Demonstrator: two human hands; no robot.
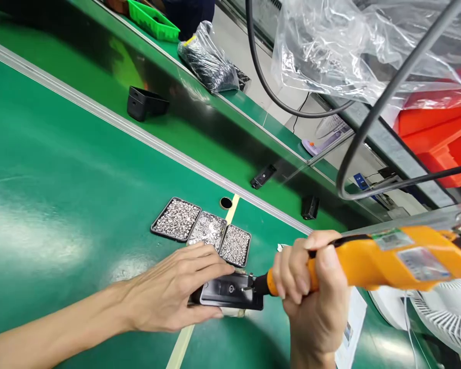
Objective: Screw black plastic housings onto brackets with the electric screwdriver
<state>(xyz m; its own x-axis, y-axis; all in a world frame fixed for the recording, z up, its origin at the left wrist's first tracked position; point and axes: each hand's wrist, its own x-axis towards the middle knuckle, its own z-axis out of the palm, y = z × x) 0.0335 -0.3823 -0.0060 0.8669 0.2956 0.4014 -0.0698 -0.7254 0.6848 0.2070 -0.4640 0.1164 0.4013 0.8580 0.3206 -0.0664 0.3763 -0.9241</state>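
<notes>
My left hand (184, 289) is closed around the left end of a black plastic housing (225, 296), thumb on the near side and fingers over the far side. The housing rests on a pale block, mostly hidden beneath it. My right hand (315, 287) grips an orange electric screwdriver (372, 261) whose body points off to the right. Its thin bit reaches into the housing's right part; whether it touches a screw I cannot tell. Just beyond the housing lie three black trays of small metal parts: a left tray (177, 219), a middle tray (207, 229) and a right tray (236, 245).
A metal rail (145, 136) divides the green bench from a green conveyor carrying several black housings (146, 104). Black cables (353, 154) loop above at right. A white fan (445, 312) and a paper sheet (351, 328) are at the lower right. A red bin (438, 133) stands upper right.
</notes>
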